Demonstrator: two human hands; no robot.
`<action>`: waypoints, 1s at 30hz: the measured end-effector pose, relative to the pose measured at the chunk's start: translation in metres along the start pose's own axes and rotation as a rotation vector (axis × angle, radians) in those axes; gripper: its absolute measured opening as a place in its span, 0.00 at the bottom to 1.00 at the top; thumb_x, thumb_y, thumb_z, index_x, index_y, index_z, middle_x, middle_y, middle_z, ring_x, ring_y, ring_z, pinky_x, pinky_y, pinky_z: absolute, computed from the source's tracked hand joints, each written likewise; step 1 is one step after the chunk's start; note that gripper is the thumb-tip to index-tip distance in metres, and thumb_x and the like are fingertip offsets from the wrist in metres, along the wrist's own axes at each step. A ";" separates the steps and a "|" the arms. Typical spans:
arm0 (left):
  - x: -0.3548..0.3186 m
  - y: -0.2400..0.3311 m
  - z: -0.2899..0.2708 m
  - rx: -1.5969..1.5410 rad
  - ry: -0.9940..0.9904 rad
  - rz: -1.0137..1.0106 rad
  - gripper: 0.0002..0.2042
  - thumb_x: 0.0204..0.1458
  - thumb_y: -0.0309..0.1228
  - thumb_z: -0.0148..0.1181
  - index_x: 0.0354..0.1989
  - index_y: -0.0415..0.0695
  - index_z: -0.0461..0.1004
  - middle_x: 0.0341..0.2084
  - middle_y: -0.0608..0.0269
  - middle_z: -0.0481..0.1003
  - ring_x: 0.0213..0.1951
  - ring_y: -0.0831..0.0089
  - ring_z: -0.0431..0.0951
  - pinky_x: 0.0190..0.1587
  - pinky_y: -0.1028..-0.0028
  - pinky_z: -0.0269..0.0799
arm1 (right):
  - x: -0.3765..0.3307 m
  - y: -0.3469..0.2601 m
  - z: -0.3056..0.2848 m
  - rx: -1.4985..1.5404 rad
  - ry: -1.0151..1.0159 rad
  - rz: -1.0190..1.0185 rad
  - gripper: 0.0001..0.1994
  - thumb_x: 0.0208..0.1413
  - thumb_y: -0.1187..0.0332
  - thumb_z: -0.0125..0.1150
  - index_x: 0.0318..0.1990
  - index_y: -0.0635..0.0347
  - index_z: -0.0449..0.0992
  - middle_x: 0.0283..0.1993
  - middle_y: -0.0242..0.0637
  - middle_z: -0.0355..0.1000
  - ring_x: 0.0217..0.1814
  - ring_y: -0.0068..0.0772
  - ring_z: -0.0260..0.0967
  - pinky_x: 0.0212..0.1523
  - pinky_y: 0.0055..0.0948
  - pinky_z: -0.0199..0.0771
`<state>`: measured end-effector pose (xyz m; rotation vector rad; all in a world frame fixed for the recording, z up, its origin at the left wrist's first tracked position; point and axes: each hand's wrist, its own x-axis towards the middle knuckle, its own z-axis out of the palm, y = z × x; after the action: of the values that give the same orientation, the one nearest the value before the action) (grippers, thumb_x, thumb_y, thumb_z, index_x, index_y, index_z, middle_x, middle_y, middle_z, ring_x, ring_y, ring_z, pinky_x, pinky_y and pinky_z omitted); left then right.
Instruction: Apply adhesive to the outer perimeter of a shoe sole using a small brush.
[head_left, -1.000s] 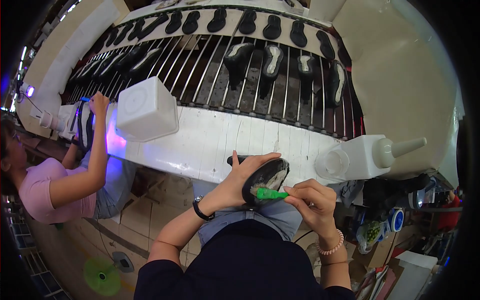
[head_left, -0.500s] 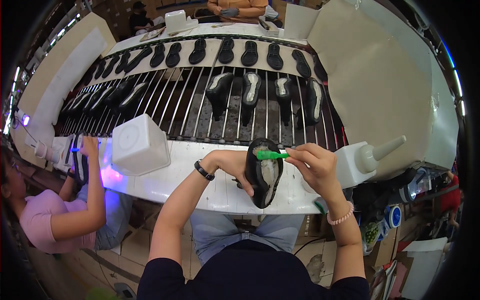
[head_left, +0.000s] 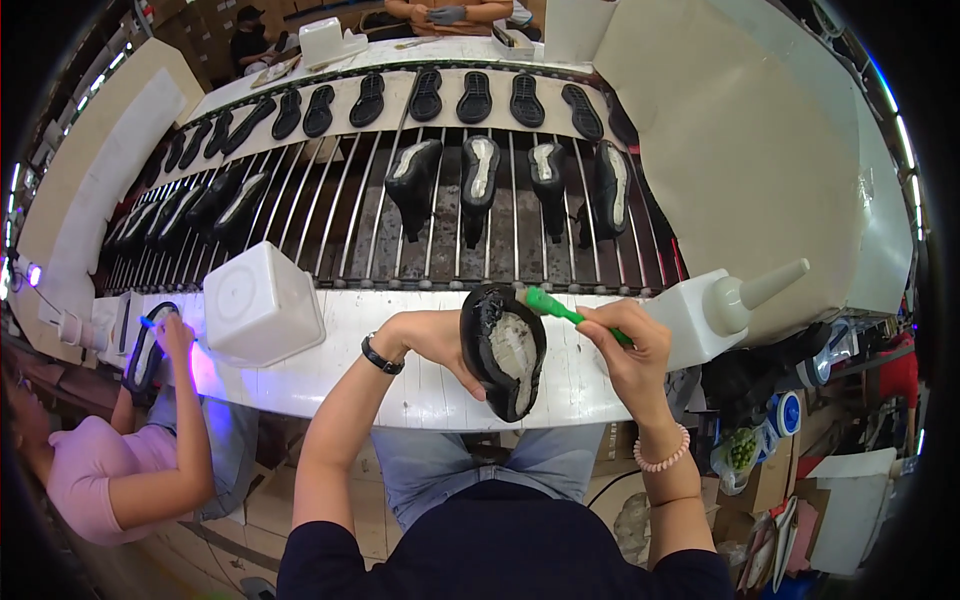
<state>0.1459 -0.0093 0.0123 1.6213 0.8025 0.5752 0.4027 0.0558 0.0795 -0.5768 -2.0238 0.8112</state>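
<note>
My left hand (head_left: 432,342) is closed around the side of a black shoe upper (head_left: 475,370), held bottom up above the front of the white table. Its underside shows a pale middle with a glossy black rim. Between the thumb and fingers of my right hand (head_left: 640,350) is a green-handled brush (head_left: 553,304). The brush head is at the upper right edge of the shoe upper; whether it touches I cannot tell.
Several black shoe uppers (head_left: 480,180) lie bottom up on a metal roller rack, with black soles (head_left: 474,97) on a board behind. A white container (head_left: 262,305) stands left, a white spouted bottle (head_left: 700,315) right. A co-worker's hand (head_left: 176,335) works on another shoe.
The brush has moved from over the pale underside to the upper right rim of the shoe upper. My left hand has turned the shoe upper slightly. The whole view has shifted a little.
</note>
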 end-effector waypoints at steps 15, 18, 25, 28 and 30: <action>-0.011 -0.001 0.018 -0.145 0.230 -0.105 0.36 0.33 0.28 0.79 0.55 0.37 0.70 0.50 0.58 0.75 0.52 0.71 0.72 0.59 0.70 0.66 | -0.021 0.007 -0.056 -0.180 -0.233 0.214 0.06 0.47 0.69 0.69 0.32 0.58 0.82 0.27 0.34 0.74 0.25 0.38 0.70 0.26 0.27 0.66; -0.025 -0.041 0.043 -0.162 0.590 -0.192 0.42 0.32 0.28 0.79 0.61 0.37 0.65 0.53 0.58 0.73 0.56 0.67 0.71 0.62 0.68 0.63 | -0.059 0.028 -0.077 -0.321 -0.027 0.505 0.05 0.49 0.69 0.67 0.33 0.59 0.81 0.30 0.38 0.75 0.31 0.41 0.73 0.31 0.31 0.69; -0.020 -0.097 0.089 -0.231 1.046 0.013 0.40 0.36 0.45 0.78 0.56 0.36 0.68 0.48 0.59 0.75 0.52 0.69 0.73 0.55 0.70 0.67 | -0.122 0.074 -0.067 -1.002 -0.062 0.729 0.08 0.52 0.66 0.64 0.36 0.59 0.77 0.34 0.41 0.75 0.37 0.47 0.76 0.37 0.43 0.74; -0.015 -0.088 0.099 -0.237 1.040 0.049 0.44 0.42 0.63 0.66 0.56 0.35 0.68 0.48 0.58 0.75 0.51 0.70 0.73 0.53 0.70 0.67 | -0.127 0.090 -0.063 -1.038 -0.096 0.737 0.08 0.52 0.66 0.64 0.36 0.59 0.76 0.34 0.42 0.74 0.36 0.48 0.76 0.36 0.43 0.74; -0.025 -0.107 0.116 -0.516 1.101 0.053 0.48 0.48 0.68 0.54 0.66 0.39 0.57 0.58 0.58 0.67 0.56 0.66 0.70 0.63 0.66 0.60 | -0.126 0.091 -0.062 -0.998 -0.112 0.717 0.08 0.52 0.66 0.64 0.36 0.60 0.77 0.34 0.43 0.75 0.35 0.50 0.75 0.35 0.43 0.74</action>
<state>0.1957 -0.0937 -0.1137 0.7619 1.2441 1.6204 0.5302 0.0556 -0.0291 -1.9165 -2.2540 0.1252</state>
